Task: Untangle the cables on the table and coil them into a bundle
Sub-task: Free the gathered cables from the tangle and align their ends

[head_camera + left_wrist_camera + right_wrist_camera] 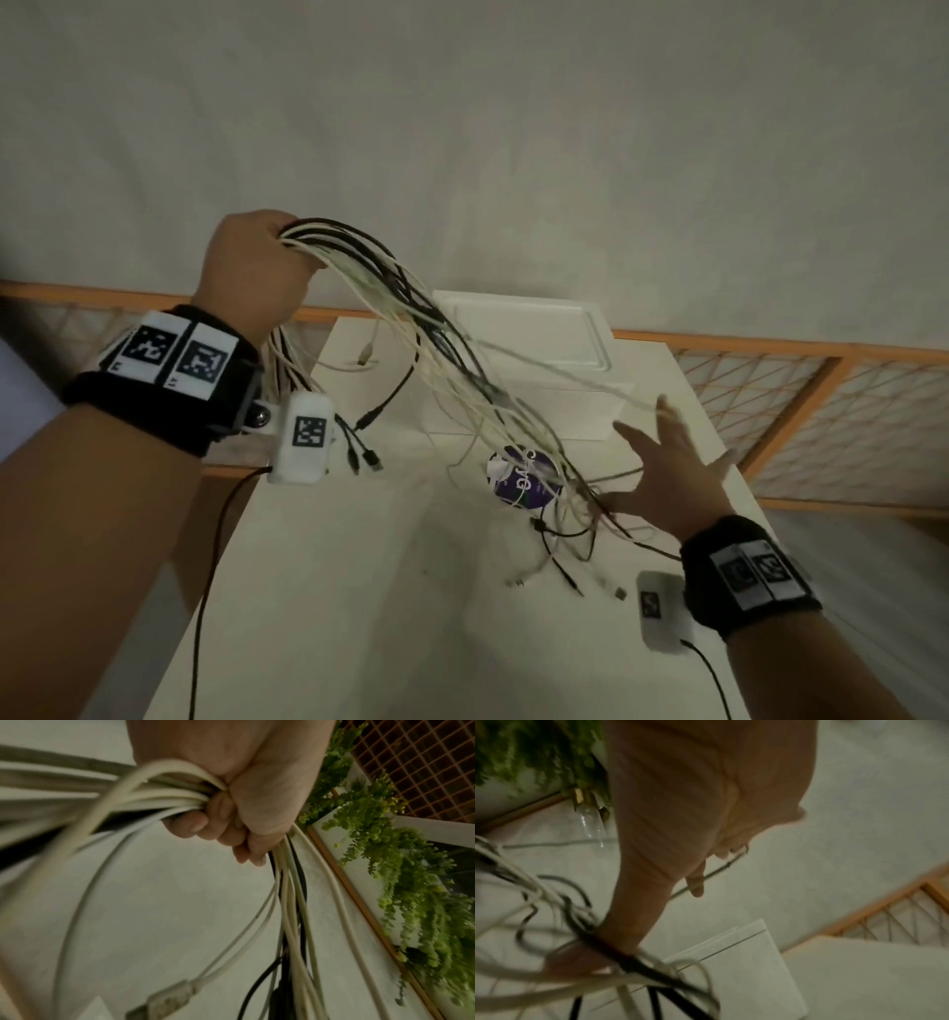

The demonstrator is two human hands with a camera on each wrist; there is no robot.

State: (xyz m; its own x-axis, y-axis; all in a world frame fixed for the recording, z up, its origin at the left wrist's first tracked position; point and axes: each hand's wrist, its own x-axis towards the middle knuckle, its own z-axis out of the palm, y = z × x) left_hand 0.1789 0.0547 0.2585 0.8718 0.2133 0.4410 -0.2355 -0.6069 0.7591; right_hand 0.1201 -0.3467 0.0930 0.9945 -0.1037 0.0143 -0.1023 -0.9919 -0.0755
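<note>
Left hand [251,267] raised above the counter [328,565], fist clenched round a bundle of white and black cables [390,288]. From the fist the strands slope down to the right into a loose tangle [570,509] on the counter. Other ends hang below the left wrist. Right hand [667,473] released, fingers spread flat, low over the tangle; thumb side touching the strands. A purple-and-white disc [524,478] lies under the cables. A white box [534,370] stands behind, at the counter's far edge.
</note>
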